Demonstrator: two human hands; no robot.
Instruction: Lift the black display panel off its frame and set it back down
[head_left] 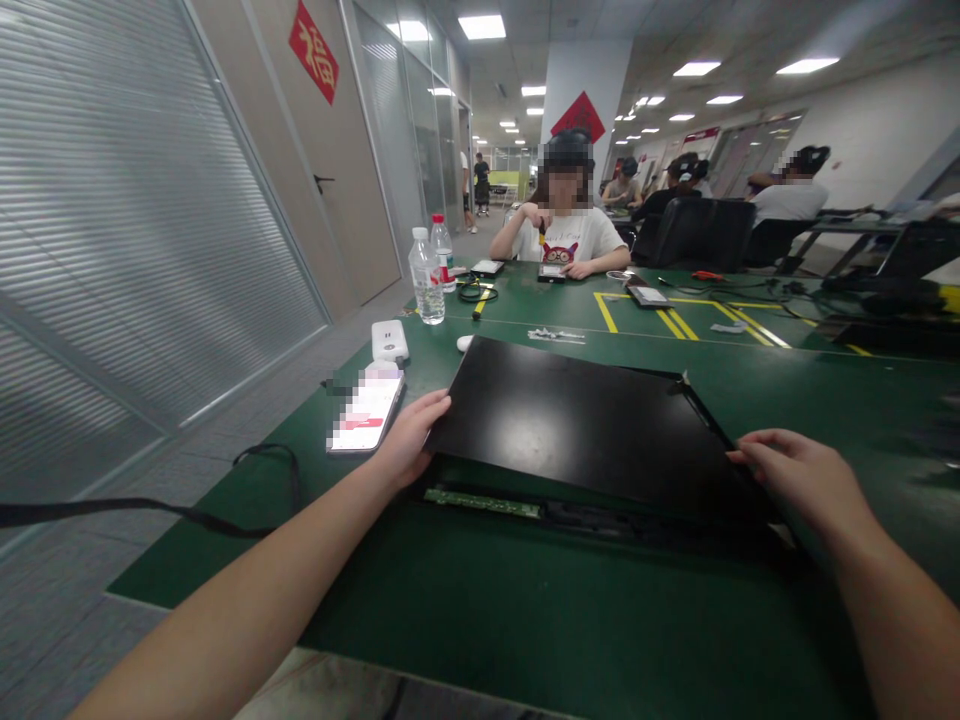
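Note:
A flat black display panel (555, 410) lies tilted over a thin black frame (622, 525), its left side raised. Along the frame's near edge, a narrow green circuit board (480, 502) shows beneath the panel. My left hand (412, 430) grips the panel's left edge, thumb and fingers closed on it. At the right edge, my right hand (802, 475) has its fingertips pinched on the frame's dark side strip; whether they also hold the panel is hidden. The frame's far right corner (682, 380) pokes out past the panel.
Left on the green table (585, 610) are a phone (367, 410), a white power bank (389, 341) and two bottles (428, 280). A black strap (150, 515) crosses the table's left edge. Opposite sits a person (566, 235) holding a small device. Cables (750, 287) lie far right.

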